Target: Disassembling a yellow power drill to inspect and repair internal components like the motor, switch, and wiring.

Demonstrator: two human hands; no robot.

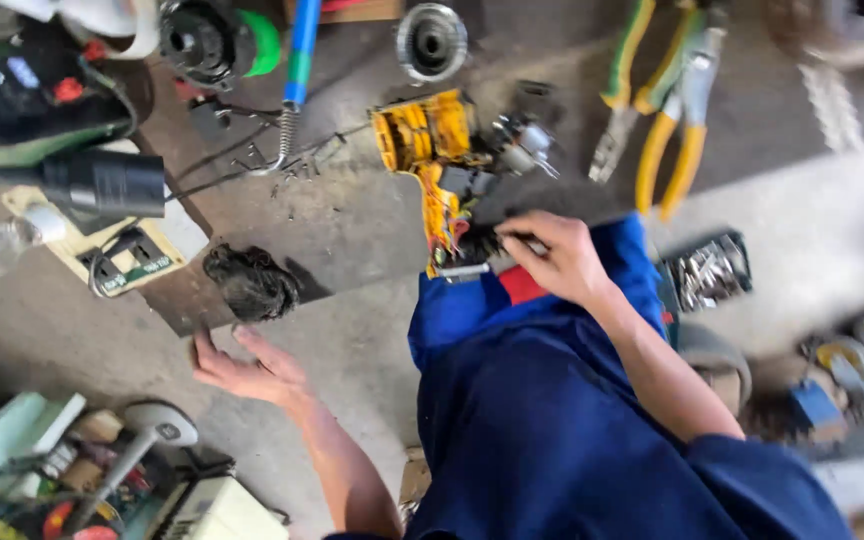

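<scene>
Blue work clothing [572, 420] fills the lower right, closest to the lens. Both hands are held well apart. At 7 o'clock the left hand [252, 368] is spread open, palm flat on the concrete floor [82, 330], just below a dark matted tuft [252, 283] which it does not grip. Near centre the right hand [560, 258] is seen with fingers curled at the base of a yellow power-tool housing [430, 150], opened up, with loose parts beside it; whether anything is pinched cannot be told. Yellow-handled pliers [670, 130] are laid at 1 o'clock, a round metal bearing piece [432, 40] at 12.
</scene>
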